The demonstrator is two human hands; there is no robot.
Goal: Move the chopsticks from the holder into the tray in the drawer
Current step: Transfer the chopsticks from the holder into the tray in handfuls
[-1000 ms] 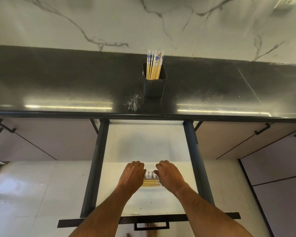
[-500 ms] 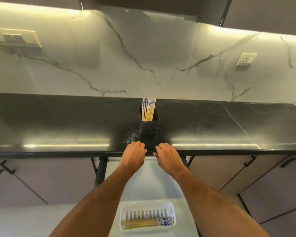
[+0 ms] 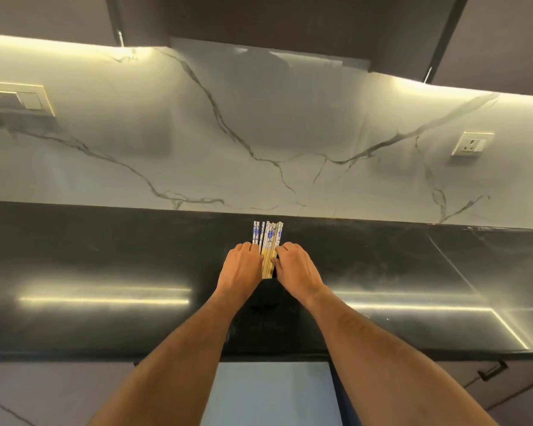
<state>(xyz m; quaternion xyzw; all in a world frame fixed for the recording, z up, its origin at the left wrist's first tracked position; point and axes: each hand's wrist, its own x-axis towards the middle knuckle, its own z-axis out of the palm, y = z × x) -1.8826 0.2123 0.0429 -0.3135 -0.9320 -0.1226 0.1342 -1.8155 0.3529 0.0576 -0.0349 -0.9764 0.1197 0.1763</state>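
A bundle of bamboo chopsticks (image 3: 268, 241) with blue-and-white tops stands upright in a black holder (image 3: 266, 292) on the dark countertop. My hands and the shadow hide most of the holder. My left hand (image 3: 240, 267) is at the left side of the bundle, its fingers curled onto the sticks. On the right side, my right hand (image 3: 296, 269) curls its fingers onto them in the same way. The open drawer (image 3: 271, 392) shows only its pale floor at the bottom edge. The tray is out of view.
The black countertop (image 3: 105, 256) runs the full width, backed by a white marble wall with a switch plate (image 3: 16, 98) on the left and a socket (image 3: 472, 143) on the right. Dark upper cabinets hang overhead. A cabinet handle (image 3: 491, 370) sits lower right.
Both hands rose from the tray in the drawer, passed over the counter edge and reached the chopsticks in the holder. The view tilted up, so the tray left the frame.
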